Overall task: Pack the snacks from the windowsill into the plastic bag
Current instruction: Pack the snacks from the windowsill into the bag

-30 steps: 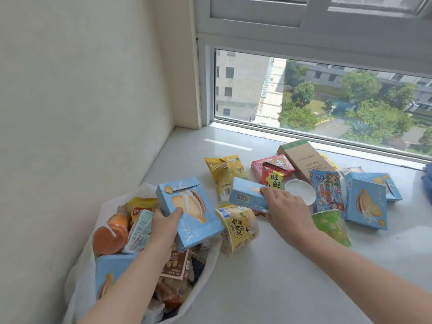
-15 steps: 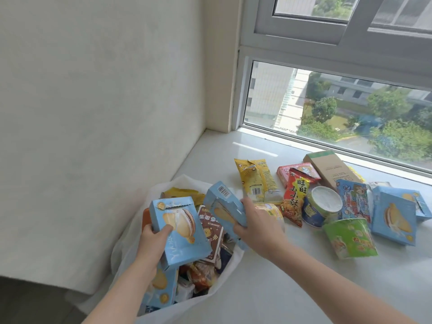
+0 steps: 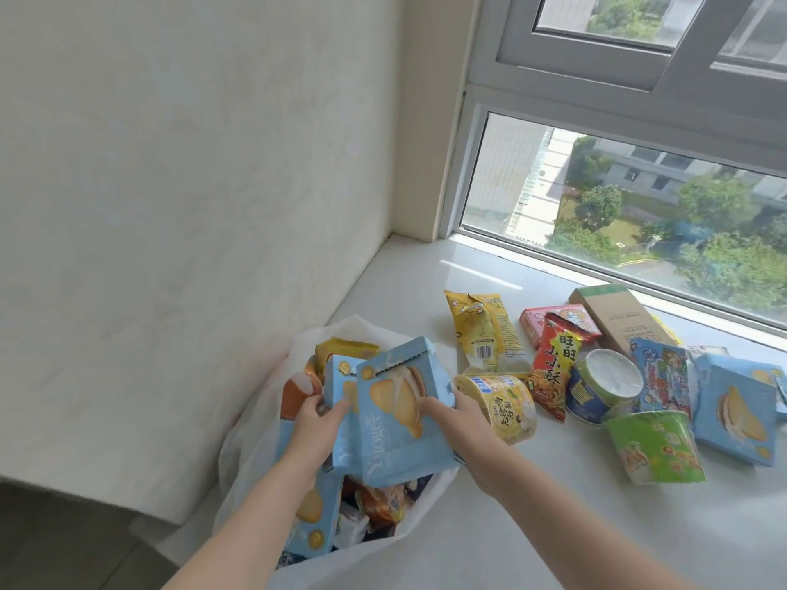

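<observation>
Over the white plastic bag (image 3: pixel 255 474), which gapes at seven o'clock on the windowsill (image 3: pixel 553 525), both hands hold light-blue biscuit boxes side by side; the left hand (image 3: pixel 317 427) curls its fingers round the rear blue box (image 3: pixel 338 387), and the right hand (image 3: pixel 458 423) grips the front blue box (image 3: pixel 402 410) by its right edge (thumb on the printed face); the two boxes touch. Below them the bag holds more packets, another blue box among them. At three o'clock of the hands lie unpacked snacks: a yellow cup (image 3: pixel 502 406) on its side just beside the right hand, a yellow packet (image 3: pixel 485 330), a red packet (image 3: pixel 553 368), a green cup (image 3: pixel 651 449).
</observation>
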